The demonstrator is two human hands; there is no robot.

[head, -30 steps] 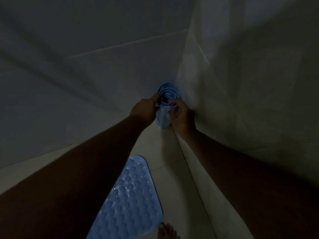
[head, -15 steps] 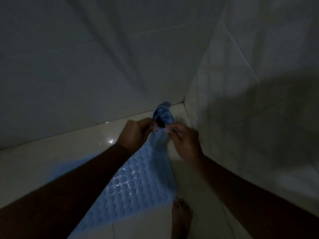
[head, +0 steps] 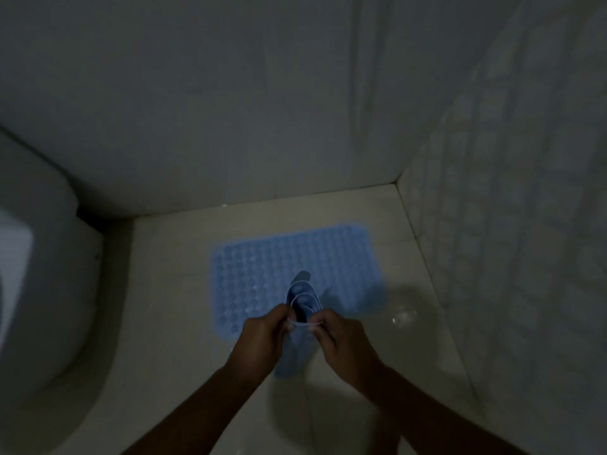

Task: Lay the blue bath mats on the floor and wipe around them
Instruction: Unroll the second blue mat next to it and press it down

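One blue bubbled bath mat [head: 262, 261] lies flat on the pale tiled floor [head: 170, 307] near the back wall. Above its near edge I hold a second blue bath mat [head: 303, 302], rolled up, its open end facing me and a loose flap hanging below my hands. My left hand [head: 262, 339] pinches the roll's left edge. My right hand [head: 341, 343] pinches its right edge. Both hands sit close together at the centre of the view. The room is dim.
A white toilet [head: 42, 290] fills the left side. The back wall [head: 230, 110] and a tiled right wall [head: 509, 224] meet in the corner beyond the flat mat. A wet shiny spot [head: 404, 318] shows on the floor to the right.
The view has tipped down from the wall corner to the floor. The rolled mat has come away from the wall with both hands, and now hangs over the flat mat.
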